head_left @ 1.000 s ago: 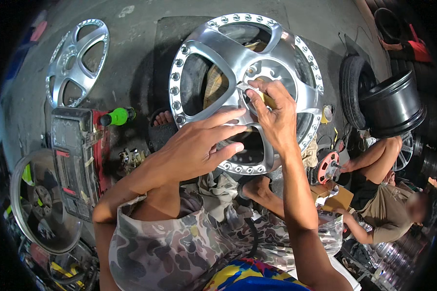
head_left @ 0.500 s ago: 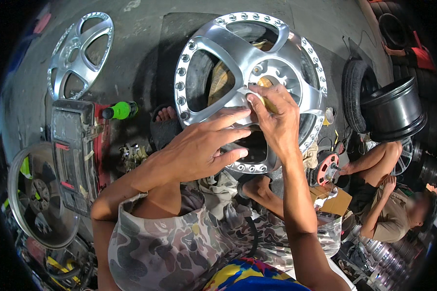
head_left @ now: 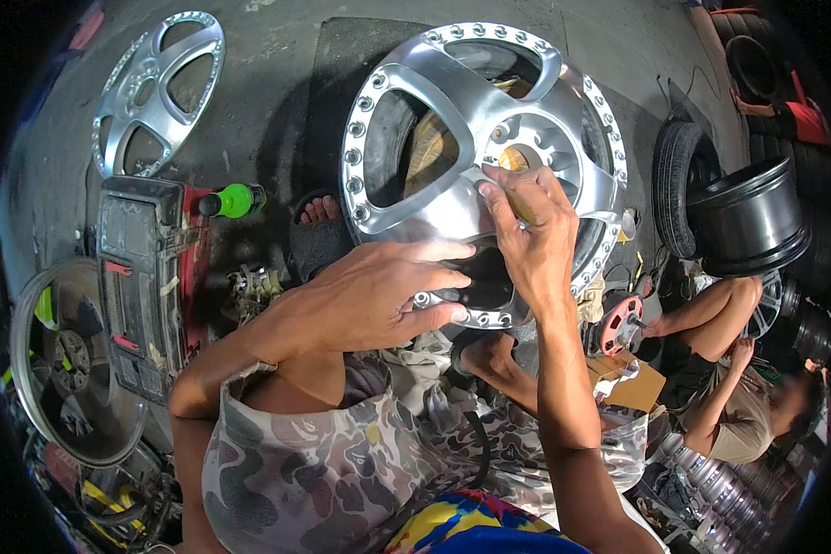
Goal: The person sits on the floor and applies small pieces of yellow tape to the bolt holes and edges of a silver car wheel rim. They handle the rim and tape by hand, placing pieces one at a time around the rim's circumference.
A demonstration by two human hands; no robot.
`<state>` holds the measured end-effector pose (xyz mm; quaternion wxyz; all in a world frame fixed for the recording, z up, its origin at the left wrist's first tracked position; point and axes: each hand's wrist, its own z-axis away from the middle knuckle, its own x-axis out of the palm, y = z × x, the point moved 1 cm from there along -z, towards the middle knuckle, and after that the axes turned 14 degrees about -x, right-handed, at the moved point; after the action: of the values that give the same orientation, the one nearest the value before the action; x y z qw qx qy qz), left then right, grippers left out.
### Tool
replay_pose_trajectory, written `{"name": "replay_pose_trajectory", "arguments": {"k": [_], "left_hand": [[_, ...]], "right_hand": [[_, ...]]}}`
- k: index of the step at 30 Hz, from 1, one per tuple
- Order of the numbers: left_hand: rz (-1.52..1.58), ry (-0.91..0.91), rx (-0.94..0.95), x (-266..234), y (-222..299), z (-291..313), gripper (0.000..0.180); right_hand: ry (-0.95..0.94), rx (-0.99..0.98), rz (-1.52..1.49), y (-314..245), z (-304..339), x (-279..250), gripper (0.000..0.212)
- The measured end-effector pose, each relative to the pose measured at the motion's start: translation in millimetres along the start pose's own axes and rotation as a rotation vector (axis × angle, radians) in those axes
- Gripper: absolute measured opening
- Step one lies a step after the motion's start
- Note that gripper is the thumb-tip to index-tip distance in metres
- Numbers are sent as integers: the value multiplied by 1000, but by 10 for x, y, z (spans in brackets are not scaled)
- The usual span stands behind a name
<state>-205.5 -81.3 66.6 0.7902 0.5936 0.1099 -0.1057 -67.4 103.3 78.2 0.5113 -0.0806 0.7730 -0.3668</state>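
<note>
Closest in, the left hand (head_left: 379,295) lies flat and spread on the lower rim of the silver wheel (head_left: 452,102), fingers stretched out, bracing it rather than gripping. Just past it the right hand (head_left: 526,231) is curled tight around something small and yellowish (head_left: 519,198) near the hub, maybe a bit of sandpaper, hard to tell. The wheel sits tilted on the floor in front of the knees. Further off there's a green bottle (head_left: 234,200), a second silver wheel (head_left: 157,88) and a black rim (head_left: 748,222) to the right
</note>
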Motion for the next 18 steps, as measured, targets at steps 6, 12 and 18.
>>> {"name": "replay_pose_trajectory", "arguments": {"k": [6,12,18], "left_hand": [[40,-81,-40,-35,-51,71,38],[10,-115,-4,-27,-131,128,38],[-1,-190,-78,-26,-227,205,42]], "right_hand": [[-26,-13,-22,-84,93,84,24],[-8,-25,92,-110,-9,9,23],[-37,12,94,-274,97,95,25]]}}
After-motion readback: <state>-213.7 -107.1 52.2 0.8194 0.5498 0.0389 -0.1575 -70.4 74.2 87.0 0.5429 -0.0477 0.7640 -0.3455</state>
